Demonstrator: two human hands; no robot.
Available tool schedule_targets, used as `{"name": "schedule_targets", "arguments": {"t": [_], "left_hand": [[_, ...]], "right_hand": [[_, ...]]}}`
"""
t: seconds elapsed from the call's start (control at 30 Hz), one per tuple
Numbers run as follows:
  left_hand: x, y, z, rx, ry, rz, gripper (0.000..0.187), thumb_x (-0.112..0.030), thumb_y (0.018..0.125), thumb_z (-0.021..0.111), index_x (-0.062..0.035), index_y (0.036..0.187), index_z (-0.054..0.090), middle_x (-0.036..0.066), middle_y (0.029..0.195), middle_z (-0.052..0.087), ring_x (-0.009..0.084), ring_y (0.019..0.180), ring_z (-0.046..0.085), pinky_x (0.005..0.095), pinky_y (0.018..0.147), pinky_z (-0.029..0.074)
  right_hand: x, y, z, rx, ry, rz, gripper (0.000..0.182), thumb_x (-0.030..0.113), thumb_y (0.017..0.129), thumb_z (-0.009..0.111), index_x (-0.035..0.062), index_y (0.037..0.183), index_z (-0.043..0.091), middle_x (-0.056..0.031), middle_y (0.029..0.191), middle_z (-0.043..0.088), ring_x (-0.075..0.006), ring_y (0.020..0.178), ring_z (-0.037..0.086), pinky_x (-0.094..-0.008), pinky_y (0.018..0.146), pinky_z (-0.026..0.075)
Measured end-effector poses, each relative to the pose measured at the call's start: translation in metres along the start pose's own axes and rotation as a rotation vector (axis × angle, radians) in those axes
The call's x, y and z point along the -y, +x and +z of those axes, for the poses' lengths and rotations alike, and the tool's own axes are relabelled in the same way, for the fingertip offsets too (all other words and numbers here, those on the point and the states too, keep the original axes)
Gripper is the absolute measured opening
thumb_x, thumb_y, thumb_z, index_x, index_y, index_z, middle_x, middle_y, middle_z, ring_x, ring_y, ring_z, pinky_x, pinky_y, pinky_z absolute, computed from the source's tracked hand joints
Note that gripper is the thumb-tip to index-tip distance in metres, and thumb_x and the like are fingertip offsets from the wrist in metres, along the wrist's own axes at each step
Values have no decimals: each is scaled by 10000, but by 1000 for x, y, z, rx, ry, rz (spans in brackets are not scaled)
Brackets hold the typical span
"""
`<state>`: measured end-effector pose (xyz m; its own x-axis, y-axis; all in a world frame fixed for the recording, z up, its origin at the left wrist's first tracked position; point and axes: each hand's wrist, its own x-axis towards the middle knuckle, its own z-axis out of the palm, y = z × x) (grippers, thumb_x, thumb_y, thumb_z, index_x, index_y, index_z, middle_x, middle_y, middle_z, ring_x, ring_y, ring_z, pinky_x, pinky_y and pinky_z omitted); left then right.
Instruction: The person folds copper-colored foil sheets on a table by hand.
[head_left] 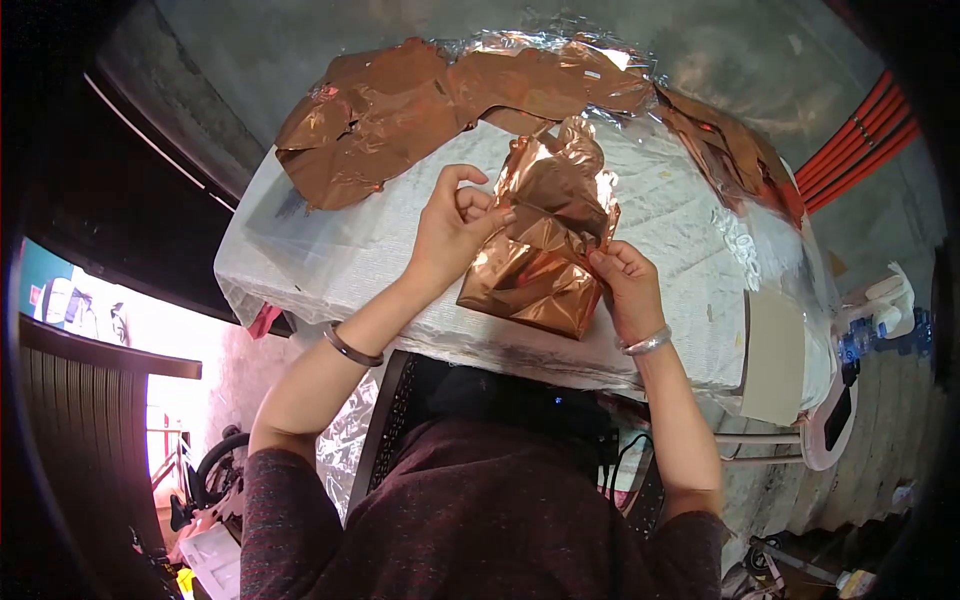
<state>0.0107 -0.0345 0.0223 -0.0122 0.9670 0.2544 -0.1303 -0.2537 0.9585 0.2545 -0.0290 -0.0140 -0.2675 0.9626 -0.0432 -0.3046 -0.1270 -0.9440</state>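
copper foil sheet point(545, 240), white table cover point(340, 255), maroon sleeve point(290, 510)

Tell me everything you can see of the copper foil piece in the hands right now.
The copper foil piece is a thin, shiny, copper-coloured sheet, heavily creased and crumpled, with its upper part standing up and its lower part lying on the white padded table cover. The left hand pinches its left edge near the middle; the right hand grips its right edge lower down. More copper foil sheets lie flat beyond it, apart from it.
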Motion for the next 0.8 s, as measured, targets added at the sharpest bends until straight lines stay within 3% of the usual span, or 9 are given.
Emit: {"name": "schedule_targets", "arguments": {"t": [0.07,0.23,0.33,0.4,0.43,0.47,0.53,0.6,0.8], "left_hand": [[-6,-3,4,-58,100,4,345,30,816,678,-48,1035,422,7,744,582,18,628,511,167,564,402],[-15,-4,3,-42,164,64,301,31,827,663,-36,1005,431,6,749,585,16,625,507,165,566,408],[-26,-7,2,-43,14,-12,252,1,846,655,-4,1034,487,10,775,615,22,655,533,169,574,416],[-34,-3,0,30,-89,-213,225,-48,866,648,27,1058,559,33,833,657,44,707,575,180,609,445],[-45,-4,-4,84,-57,-311,212,-94,871,651,29,1042,630,45,898,679,67,762,604,209,683,476],[-49,-4,-8,93,-57,-304,212,-94,871,651,29,1042,630,45,898,679,67,762,604,209,683,476],[-57,-7,-15,180,32,-404,199,-150,881,653,7,1003,660,46,953,676,89,855,606,237,808,467],[-68,-14,-14,183,45,-342,227,-171,862,679,5,1005,669,31,944,674,87,857,602,250,828,463],[-97,-35,-10,221,242,-248,180,-149,851,683,-8,964,687,19,891,677,77,822,595,232,788,463]], "right_hand": [[7,-5,12,-11,26,7,75,24,902,583,-2,970,601,-40,859,674,-65,750,609,-192,696,480],[14,-8,18,-4,-5,-46,83,33,900,591,-4,972,608,-45,861,676,-67,743,612,-193,694,479],[23,-9,24,-26,-51,-151,87,36,898,594,-5,972,614,-41,852,676,-63,731,606,-191,685,472],[33,-13,26,-4,-101,-132,89,42,897,601,-6,969,619,-31,836,673,-59,725,600,-193,680,467],[36,-15,27,-11,-102,-140,89,42,897,601,-6,969,619,-31,836,673,-59,725,600,-193,680,467],[40,-17,28,11,-123,-151,90,52,895,608,-3,966,621,-28,832,672,-59,729,601,-195,678,465],[48,-23,27,30,-143,-168,93,61,893,614,1,963,622,-25,829,670,-59,734,602,-197,677,464],[57,-28,24,162,-198,-101,106,90,892,623,11,963,627,-17,817,664,-53,712,587,-196,658,456],[72,-49,40,216,-194,-87,138,149,900,624,22,952,640,19,743,619,-36,640,525,-196,597,424]]}}
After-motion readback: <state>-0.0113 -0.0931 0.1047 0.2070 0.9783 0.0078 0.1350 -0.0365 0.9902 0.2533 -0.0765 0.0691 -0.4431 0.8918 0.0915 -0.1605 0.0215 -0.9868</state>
